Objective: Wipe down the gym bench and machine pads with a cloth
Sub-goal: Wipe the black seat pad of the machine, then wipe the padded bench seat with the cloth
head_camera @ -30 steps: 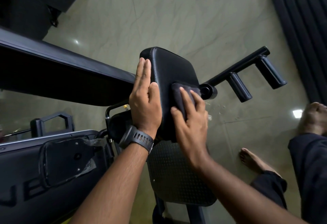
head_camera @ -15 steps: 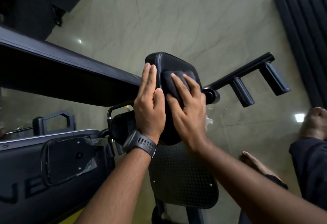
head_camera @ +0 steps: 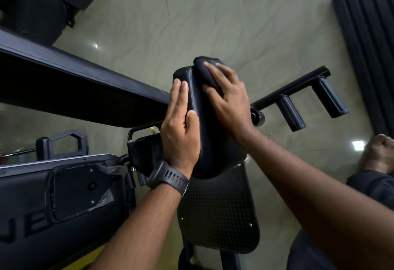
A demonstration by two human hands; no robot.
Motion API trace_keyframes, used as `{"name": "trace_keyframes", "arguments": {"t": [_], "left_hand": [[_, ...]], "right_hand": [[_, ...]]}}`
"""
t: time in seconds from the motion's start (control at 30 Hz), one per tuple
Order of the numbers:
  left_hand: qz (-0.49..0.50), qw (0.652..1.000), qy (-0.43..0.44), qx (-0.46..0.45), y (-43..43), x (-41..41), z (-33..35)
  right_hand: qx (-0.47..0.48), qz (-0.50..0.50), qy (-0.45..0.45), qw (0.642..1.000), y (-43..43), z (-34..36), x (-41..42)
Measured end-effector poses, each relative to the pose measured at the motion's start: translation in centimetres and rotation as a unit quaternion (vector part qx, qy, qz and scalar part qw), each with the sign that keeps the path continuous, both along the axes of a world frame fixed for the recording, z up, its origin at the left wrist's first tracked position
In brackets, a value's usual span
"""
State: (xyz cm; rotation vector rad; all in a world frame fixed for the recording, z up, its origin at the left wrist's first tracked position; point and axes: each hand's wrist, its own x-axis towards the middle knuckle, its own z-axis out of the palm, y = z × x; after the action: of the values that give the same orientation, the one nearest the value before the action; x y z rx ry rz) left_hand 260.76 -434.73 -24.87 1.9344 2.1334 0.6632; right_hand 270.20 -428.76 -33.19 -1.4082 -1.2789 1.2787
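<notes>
Raised letters "UE" (head_camera: 32,226), partly cut off, on black machine panel (head_camera: 89,235)

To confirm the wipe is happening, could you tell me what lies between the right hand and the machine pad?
A dark cloth lies there; the right hand presses it onto the far end of the pad, in the head view.

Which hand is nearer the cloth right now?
Right. The right hand presses the cloth onto the pad; the left hand rests on the pad's left edge, off the cloth.
</notes>
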Motion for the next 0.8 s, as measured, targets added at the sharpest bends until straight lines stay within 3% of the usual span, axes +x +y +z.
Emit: {"name": "trace_keyframes", "arguments": {"t": [0.13, 0.23, 0.33, 0.53, 0.67, 0.73, 0.8], "left_hand": [[0.029, 0.999, 0.004, 0.017, 0.6, 0.1, -0.3], [0.055, 0.998, 0.006, 0.034, 1.1, 0.3, -0.5], [0.062, 0.997, 0.013, 0.045, 1.4, 0.3, -0.6], [0.024, 0.999, 0.046, 0.013, 1.9, 0.0, 0.0], [0.046, 0.989, 0.131, -0.040, 2.0, 1.0, 2.1], [0.078, 0.993, 0.080, -0.024, 2.6, 2.4, 3.7], [0.091, 0.994, -0.051, -0.038, 3.3, 4.1, 5.9]], "right_hand": [[-0.130, 0.053, -0.029, 0.990, 2.9, -5.7, 0.9], [-0.218, 0.018, -0.025, 0.975, 0.2, -7.8, 1.5], [-0.247, -0.041, -0.019, 0.968, -4.3, -6.8, 1.5], [-0.217, -0.050, 0.066, 0.973, -9.2, -1.2, 2.6], [-0.112, -0.064, 0.105, 0.986, -6.8, 4.3, 4.0], [-0.062, -0.073, 0.097, 0.991, -4.7, 7.1, 5.1], [-0.022, -0.069, 0.099, 0.992, -2.7, 10.2, 6.5]]}}
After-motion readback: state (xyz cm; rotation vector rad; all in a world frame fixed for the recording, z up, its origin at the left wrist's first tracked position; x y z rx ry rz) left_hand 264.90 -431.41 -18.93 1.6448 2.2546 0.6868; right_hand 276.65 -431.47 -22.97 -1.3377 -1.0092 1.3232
